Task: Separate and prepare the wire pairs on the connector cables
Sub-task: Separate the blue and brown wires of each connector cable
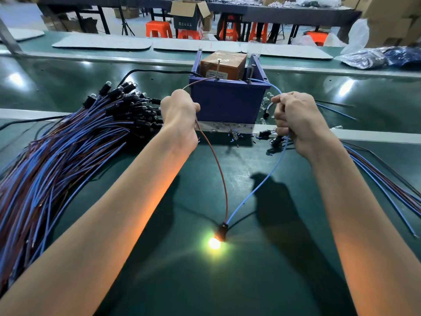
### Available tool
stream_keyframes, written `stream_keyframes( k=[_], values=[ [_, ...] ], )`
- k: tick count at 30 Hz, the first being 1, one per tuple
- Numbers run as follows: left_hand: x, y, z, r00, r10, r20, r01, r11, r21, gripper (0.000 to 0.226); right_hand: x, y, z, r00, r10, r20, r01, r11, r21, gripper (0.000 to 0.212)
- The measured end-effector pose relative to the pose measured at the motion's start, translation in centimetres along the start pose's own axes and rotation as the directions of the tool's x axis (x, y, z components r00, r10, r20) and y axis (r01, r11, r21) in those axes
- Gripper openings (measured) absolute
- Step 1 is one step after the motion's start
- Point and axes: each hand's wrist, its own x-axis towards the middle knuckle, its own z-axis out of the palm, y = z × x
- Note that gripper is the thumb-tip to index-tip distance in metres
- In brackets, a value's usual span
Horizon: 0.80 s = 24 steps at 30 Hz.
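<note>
While its two wires rise apart in a wide V, the black socket (222,231) lies on the green tabletop (205,281) between the two forearms, and the small bulb (214,243) in its near end glows brightly. The red-brown wire (216,165) curves up from the socket into the left hand (180,112). This grip is closed round the wire like a fist, and the wire comes out above the hand and reaches a metal pin (218,69) on the blue box (225,103). The blue wire (268,176) goes up to the right hand (296,119), whose grip pinches it between thumb and curled fingers. Above the fingers this wire makes a loop towards a second pin (250,74) at the right side of the box. Whether the bare ends really touch the pins, I cannot tell.

The box stands just behind both hands, with a brown block (224,63) inside it. Some loose clear bulbs (264,103) and one more black socket (265,133) lie beside the box near the right hand. On the left a big pile of cables (68,151), blue and red-brown with black sockets at the far ends, spreads over the tabletop. A smaller bunch of cables (382,179) lies on the right. Far behind are orange stools (158,28), an open cardboard carton (189,10) and plastic bags (373,57).
</note>
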Motion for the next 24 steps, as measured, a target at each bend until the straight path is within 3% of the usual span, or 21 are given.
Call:
stream_keyframes(
  k=[15,18,21,24],
  values=[
    [-0.1,0.1,-0.3,1.000,0.018,0.022,-0.018,1.000,0.018,0.025,-0.2,-0.3,-0.4,1.000,-0.001,0.029,0.001,1.000,0.009,0.024],
    [-0.2,-0.1,0.0,0.979,0.103,0.174,-0.133,0.976,0.170,0.029,-0.5,-0.6,-0.2,0.992,0.026,0.123,-0.024,1.000,-0.014,0.023],
    [-1.0,-0.7,0.9,0.895,0.214,0.392,-0.350,0.881,0.318,0.031,-1.3,-1.0,0.4,0.942,0.085,0.326,-0.058,0.994,-0.091,0.030],
    [-2.0,-1.9,1.8,0.760,0.244,0.602,-0.595,0.633,0.495,0.028,-2.1,-1.2,1.1,0.875,0.089,0.475,-0.020,0.989,-0.148,0.035]
  ],
)
